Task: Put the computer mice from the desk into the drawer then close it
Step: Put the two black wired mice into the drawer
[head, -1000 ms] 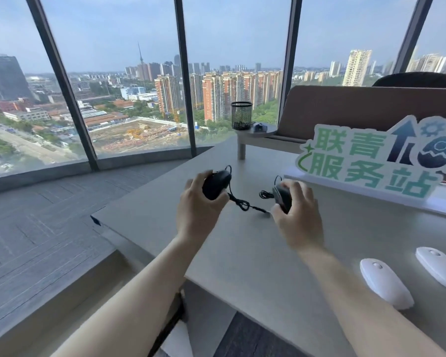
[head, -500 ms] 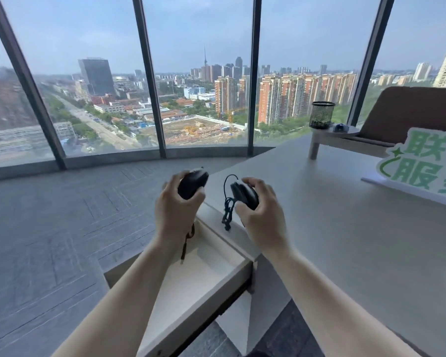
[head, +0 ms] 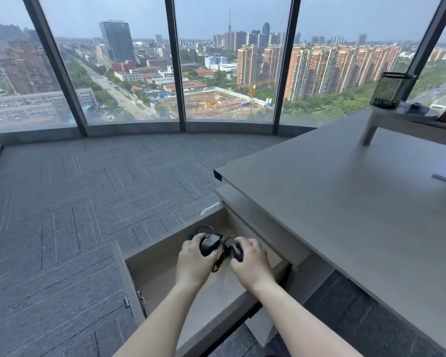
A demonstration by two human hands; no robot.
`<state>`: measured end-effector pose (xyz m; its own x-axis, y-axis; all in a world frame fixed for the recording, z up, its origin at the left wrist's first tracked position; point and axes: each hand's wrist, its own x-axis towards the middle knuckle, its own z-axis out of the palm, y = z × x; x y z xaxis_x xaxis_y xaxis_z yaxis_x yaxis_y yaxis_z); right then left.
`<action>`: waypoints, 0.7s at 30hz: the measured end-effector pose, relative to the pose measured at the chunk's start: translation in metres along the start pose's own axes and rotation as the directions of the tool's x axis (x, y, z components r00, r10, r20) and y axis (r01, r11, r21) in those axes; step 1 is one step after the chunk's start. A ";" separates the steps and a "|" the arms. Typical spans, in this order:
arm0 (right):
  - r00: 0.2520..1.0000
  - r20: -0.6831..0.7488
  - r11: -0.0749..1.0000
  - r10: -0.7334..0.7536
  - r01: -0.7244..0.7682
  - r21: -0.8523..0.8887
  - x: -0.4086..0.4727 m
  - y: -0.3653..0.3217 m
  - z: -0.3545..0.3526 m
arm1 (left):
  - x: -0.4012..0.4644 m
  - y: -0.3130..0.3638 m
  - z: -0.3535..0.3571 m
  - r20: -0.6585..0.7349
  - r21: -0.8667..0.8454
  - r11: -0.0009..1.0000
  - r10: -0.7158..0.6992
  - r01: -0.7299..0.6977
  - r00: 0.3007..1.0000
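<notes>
Inside the open drawer (head: 150, 269), the left hand (head: 195, 261) and right hand (head: 250, 261) each clasp a light, rigid black wired mouse (head: 209, 244), limp cables (head: 219, 258) tangling between.

No readable text is showing anywhere. Nothing legible is appearing on the desk (head: 345, 202) or the far buildings (head: 319, 70).

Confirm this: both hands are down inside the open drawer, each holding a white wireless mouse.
Not quite. The head view shows the left hand and right hand inside the open drawer, but each holds a black wired mouse, the left one and the right one, with their dark cables tangled between them.
</notes>
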<state>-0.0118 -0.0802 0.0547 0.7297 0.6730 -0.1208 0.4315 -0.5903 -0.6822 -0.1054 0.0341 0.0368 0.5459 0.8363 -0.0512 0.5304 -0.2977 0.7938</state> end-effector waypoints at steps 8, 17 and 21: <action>0.954 0.245 0.894 0.174 -0.049 -0.445 0.042 0.013 0.039 | 0.011 -0.053 0.050 0.093 0.238 0.947 -0.241 0.214 0.966; 0.966 0.208 0.901 0.156 -0.052 -0.431 0.036 0.017 0.039 | 0.011 -0.044 0.047 0.060 0.238 0.953 -0.207 0.187 0.977; 0.999 0.015 0.968 -0.051 0.053 -0.247 0.009 0.006 -0.005 | 0.005 0.003 0.041 0.015 0.135 0.991 -0.007 0.004 1.000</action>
<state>-0.0002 -0.0804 0.0531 0.6987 0.7089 -0.0967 0.5872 -0.6454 -0.4885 -0.0744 0.0186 0.0144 0.5522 0.8311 -0.0656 0.6154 -0.3532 0.7046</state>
